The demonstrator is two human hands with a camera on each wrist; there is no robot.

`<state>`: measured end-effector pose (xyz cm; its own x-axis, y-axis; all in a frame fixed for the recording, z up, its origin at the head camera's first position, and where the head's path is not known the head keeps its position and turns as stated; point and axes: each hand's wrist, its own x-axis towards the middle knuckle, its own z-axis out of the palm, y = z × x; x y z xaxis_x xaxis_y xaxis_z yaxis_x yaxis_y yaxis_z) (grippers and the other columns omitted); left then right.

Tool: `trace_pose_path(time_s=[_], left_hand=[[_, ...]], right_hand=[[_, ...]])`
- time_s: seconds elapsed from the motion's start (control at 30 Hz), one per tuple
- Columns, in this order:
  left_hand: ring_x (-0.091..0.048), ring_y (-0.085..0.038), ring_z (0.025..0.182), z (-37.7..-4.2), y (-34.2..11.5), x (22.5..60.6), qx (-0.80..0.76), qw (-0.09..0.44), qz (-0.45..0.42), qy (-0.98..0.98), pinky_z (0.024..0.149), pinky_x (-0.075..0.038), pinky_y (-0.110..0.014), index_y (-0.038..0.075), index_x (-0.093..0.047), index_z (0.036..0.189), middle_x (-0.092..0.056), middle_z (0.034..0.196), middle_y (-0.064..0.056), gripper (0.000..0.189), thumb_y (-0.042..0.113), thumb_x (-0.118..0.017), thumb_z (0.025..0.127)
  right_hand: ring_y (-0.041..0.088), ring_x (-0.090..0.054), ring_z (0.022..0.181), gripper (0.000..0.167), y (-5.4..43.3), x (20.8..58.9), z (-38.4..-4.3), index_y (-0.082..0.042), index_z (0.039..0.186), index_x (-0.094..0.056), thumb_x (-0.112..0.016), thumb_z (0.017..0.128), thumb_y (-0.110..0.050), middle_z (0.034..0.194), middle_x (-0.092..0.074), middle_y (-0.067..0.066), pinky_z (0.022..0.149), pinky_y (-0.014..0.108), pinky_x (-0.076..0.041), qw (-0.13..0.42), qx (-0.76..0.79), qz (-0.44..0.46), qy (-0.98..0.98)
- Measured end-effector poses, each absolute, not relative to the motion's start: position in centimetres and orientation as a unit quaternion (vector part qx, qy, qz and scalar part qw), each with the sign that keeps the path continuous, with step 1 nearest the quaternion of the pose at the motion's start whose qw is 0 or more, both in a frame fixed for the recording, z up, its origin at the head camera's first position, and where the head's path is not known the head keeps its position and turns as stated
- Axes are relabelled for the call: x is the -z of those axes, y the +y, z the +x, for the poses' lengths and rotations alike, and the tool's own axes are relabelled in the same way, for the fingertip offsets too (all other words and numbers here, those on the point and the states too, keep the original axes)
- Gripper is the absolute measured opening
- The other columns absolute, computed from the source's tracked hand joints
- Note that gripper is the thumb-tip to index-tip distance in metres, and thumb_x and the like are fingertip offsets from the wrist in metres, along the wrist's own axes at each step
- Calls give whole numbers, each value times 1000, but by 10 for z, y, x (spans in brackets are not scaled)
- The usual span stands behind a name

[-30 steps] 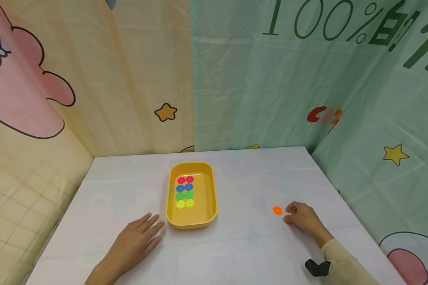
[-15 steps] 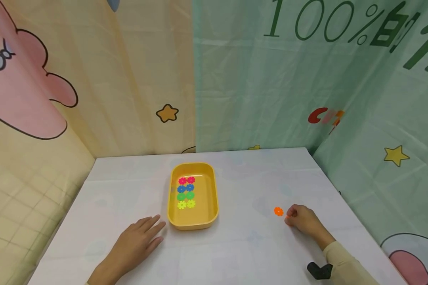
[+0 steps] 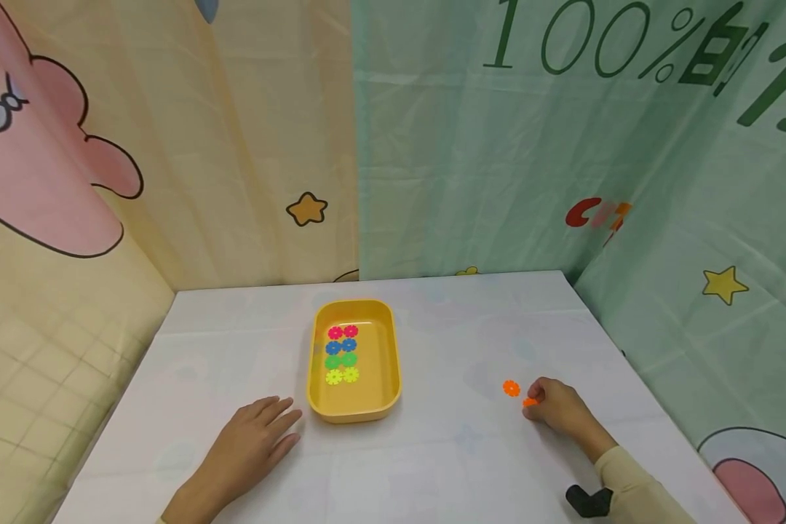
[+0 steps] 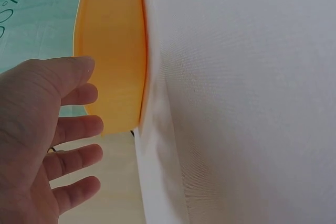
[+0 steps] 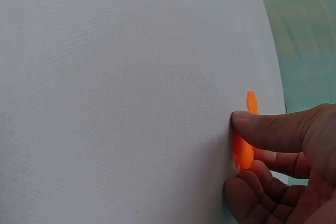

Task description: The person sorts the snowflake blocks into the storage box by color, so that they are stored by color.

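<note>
My right hand is low over the right side of the table, pinching an orange flower-shaped disc between thumb and fingers. In the head view, part of that disc shows at the fingertips. Just left of it a second orange flower-shaped disc lies flat on the cloth. To the left of the yellow tray, my left hand has its fingers spread and holds nothing. In the left wrist view its fingertips are near the outer wall of the tray; whether they touch it, I cannot tell.
Inside the tray, flower discs lie in pairs: pink, blue, green and yellow. A black strap piece sits by the right sleeve. Printed curtains stand behind the white table.
The pinched orange disc, largely covered by the right fingers half a second ago, shows more between them now. The hands have hardly moved, and the tray and its discs stay put.
</note>
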<state>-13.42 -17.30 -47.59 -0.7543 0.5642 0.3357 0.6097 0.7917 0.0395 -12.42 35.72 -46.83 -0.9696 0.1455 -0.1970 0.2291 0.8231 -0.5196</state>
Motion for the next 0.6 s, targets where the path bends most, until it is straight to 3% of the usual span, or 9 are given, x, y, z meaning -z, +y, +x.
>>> trace_pose_path(time_s=[0.3,0.47,0.6], left_hand=[[-59,-37,126,-137,-174,478,75,188,-326,-924,96,-53,-54,16,-71,130,-64,139,-12,52,33,-84,83],[-58,-37,130,-138,-172,479,80,200,-338,-916,95,-54,-53,14,-66,136,-60,144,-13,61,32,-86,81],[-57,-36,132,-137,-170,480,76,194,-349,-914,94,-56,-52,14,-65,138,-60,145,-10,64,33,-86,80]], right_hand=[[17,-56,68,18,359,468,-124,-2,89,-62,-79,83,-6,76,-59,4,58,29,-51,83,334,128,930],[18,-60,70,6,362,466,-126,0,91,-66,-70,89,-2,81,-65,6,60,30,-55,86,381,139,910],[19,-62,72,7,364,464,-130,2,95,-67,-67,91,-3,84,-66,7,62,31,-56,80,413,146,896]])
